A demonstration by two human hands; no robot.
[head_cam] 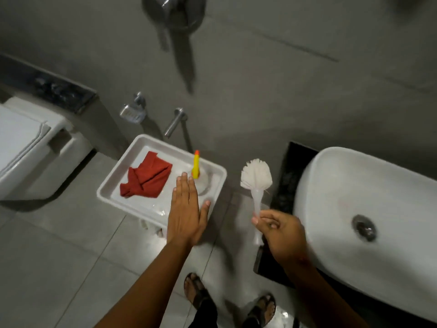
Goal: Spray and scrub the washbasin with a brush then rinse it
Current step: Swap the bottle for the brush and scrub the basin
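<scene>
The white oval washbasin [369, 200] fills the right side, with a metal drain [364, 227] in its bowl. My right hand [281, 230] is shut on the handle of a white round-headed brush [256, 177], held upright just left of the basin. In the white tray [132, 159] to the left stands a spray bottle with a yellow and orange nozzle [196, 168]. My left hand [186, 209] hovers flat over the tray's near right corner, fingers together and thumb apart, its fingertips just short of the bottle. It holds nothing.
A crumpled red cloth [146, 177] lies in the tray. A white toilet [26, 147] stands at far left. A soap dish [132, 112] and a tap [175, 121] stick out of the grey wall. The basin rests on a black counter [283, 185]. My sandalled feet [198, 292] stand on grey tiles.
</scene>
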